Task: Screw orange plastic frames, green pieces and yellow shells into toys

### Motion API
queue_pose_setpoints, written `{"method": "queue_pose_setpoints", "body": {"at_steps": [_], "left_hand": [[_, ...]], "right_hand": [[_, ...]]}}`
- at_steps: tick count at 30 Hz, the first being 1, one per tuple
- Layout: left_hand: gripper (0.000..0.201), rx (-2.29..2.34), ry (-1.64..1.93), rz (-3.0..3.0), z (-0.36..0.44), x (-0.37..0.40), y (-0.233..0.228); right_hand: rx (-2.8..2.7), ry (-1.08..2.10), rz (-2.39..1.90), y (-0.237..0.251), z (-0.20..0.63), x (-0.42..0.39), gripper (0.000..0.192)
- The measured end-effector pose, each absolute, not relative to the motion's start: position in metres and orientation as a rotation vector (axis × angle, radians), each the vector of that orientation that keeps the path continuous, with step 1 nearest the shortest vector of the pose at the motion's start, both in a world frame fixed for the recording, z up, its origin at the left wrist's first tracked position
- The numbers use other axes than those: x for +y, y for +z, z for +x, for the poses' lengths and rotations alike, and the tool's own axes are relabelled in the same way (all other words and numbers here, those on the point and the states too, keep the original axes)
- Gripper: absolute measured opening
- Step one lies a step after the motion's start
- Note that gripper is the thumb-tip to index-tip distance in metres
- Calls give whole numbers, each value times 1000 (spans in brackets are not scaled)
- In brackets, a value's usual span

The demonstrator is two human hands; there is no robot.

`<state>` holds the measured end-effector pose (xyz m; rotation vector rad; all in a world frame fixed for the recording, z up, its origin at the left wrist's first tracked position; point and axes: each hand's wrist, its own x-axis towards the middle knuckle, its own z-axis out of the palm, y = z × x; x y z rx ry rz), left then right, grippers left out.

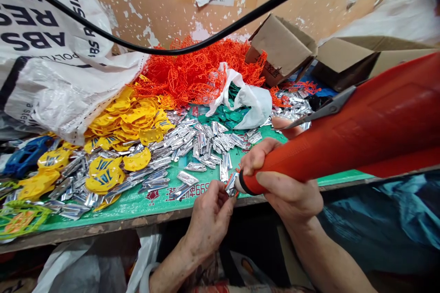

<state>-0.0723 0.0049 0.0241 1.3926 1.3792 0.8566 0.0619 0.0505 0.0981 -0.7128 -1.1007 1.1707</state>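
My left hand (213, 213) is closed in a pinch at the table's front edge, holding a small silver plastic piece (231, 184) between thumb and fingers. Bits of orange show around that piece. My right hand (288, 183) wraps the front of a large red hand-held power tool (319, 146), which slants down toward the left hand. Its black collar and pale tip meet the silver piece or sit right against it; the exact contact is hard to see. A grey metal lever (321, 109) runs along the tool's upper side. Loose silver pieces (187, 177) lie just beyond the left hand.
Yellow plastic parts (129, 116) are heaped at left beside a white resin sack (44, 78). Behind sit tangled orange-red plastic frames (192, 71) and a white bag (256, 103) with green parts. Cardboard boxes (282, 46) stand at back right. A black cable (206, 45) hangs across.
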Motion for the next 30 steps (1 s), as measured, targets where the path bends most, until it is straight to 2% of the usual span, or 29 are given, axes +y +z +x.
{"method": "queue_pose_setpoints", "body": {"at_steps": [6, 16, 26, 30], "left_hand": [[12, 1353, 856, 1370, -73, 7, 26], [14, 1318, 893, 1349, -80, 7, 18], [15, 1307, 917, 1266, -82, 8, 35], [13, 1317, 948, 1242, -88, 8, 37]], "right_hand": [[-1158, 1141, -733, 93, 62, 51, 39], [-1246, 1095, -768, 84, 58, 54, 9], [-1117, 1190, -666, 100, 60, 60, 13], [-1044, 1109, -610, 117, 73, 67, 13]]}}
